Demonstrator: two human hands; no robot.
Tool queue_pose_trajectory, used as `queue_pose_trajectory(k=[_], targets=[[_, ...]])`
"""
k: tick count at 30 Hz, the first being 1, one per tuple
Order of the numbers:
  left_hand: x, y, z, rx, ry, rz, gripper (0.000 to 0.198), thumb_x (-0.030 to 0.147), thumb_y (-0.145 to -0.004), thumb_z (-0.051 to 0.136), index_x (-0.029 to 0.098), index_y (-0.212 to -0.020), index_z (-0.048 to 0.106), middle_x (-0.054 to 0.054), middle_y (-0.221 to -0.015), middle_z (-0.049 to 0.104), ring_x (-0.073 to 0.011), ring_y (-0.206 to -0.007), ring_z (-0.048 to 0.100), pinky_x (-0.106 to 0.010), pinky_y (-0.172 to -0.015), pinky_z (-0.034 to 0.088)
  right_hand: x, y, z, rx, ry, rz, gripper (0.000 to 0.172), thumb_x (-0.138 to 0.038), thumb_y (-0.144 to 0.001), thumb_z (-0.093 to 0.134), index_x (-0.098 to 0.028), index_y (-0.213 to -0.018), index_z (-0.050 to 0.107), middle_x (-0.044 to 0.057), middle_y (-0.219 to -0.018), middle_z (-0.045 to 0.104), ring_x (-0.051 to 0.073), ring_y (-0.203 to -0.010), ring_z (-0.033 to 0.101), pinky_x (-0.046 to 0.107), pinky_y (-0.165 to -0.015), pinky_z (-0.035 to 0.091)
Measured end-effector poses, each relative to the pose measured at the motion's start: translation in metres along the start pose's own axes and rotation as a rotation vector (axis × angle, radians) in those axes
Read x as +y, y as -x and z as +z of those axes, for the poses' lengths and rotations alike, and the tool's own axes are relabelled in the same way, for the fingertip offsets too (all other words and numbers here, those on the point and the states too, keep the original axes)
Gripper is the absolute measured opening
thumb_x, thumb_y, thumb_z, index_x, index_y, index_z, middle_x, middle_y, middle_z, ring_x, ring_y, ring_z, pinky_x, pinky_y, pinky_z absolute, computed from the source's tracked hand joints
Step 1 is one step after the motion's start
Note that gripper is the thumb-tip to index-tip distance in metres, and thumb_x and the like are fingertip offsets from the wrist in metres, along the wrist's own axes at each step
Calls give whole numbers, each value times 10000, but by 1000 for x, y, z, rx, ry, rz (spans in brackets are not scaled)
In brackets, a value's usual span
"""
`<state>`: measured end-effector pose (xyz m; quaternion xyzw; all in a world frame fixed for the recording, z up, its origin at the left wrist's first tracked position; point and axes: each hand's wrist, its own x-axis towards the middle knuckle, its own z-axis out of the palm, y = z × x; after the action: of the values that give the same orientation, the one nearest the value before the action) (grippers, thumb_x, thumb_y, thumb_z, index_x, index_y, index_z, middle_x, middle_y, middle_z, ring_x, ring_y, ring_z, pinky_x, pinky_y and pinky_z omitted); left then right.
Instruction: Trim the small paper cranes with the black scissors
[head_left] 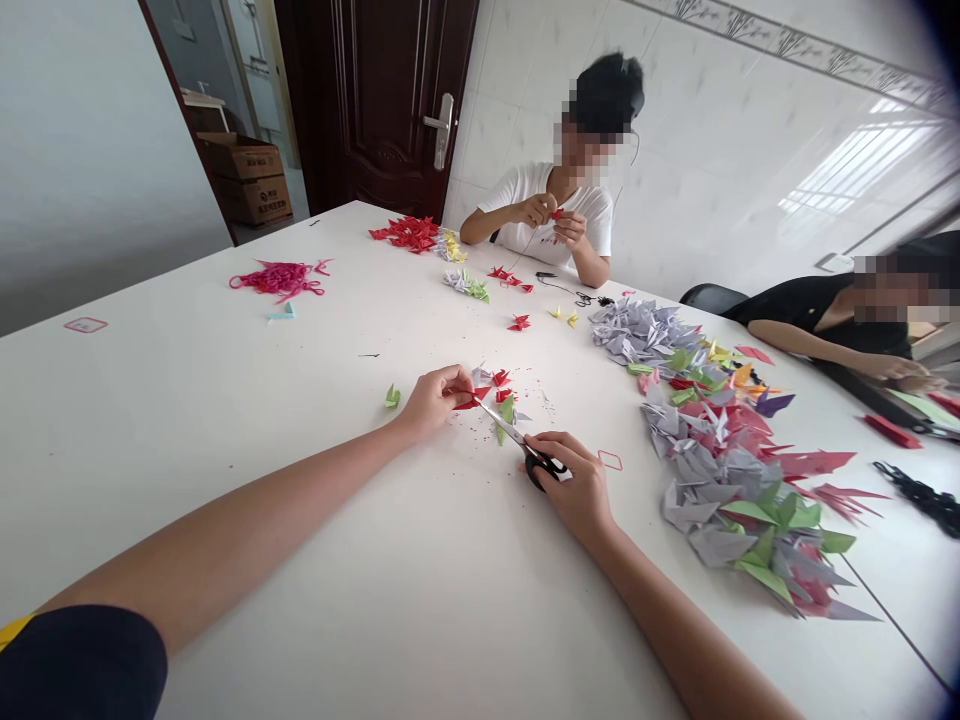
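My left hand (pixel 437 402) pinches a red folded-paper piece (pixel 472 399) above the white table (pixel 300 600). In my right hand (pixel 574 478) are black-handled scissors (pixel 517 433), their tips touching or very near the red paper. Whether the blades are parted is too small to tell. Small red, green and pale paper cranes, among them a green one (pixel 505 418), lie just beyond and under the blades, with tiny red scraps scattered around. A lone green crane (pixel 392 396) sits left of my left hand.
A large heap of folded cranes (pixel 720 470) spreads along the right. Farther back lie a red pile (pixel 412 234) and a magenta tangle of cord (pixel 279 279). Across the table a person (pixel 555 215) holds red paper; another person (pixel 817 310) leans in at the right.
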<state>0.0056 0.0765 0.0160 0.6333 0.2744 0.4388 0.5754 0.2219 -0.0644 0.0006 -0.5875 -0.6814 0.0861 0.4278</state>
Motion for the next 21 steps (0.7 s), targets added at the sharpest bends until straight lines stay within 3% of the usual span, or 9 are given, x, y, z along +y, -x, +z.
queue_pose_trajectory(k=[12, 21], targets=[[-6, -1, -3, -40, 9, -3, 172, 258, -713, 717, 177, -749, 570, 13, -762, 589, -118, -763, 597, -274, -758, 506, -6, -1, 0, -47, -198, 114, 312, -138, -721, 577, -241, -948, 763, 54, -1003, 719, 199, -845, 692, 331, -728, 571], [5, 4, -2, -83, 6, -43, 221, 309, -735, 733, 188, -776, 552, 27, -664, 584, -113, -669, 558, -230, -601, 388, -5, -3, 1, -49, -242, 147, 298, -148, -705, 583, -232, -921, 771, 61, -984, 720, 197, -817, 682, 332, -714, 561]])
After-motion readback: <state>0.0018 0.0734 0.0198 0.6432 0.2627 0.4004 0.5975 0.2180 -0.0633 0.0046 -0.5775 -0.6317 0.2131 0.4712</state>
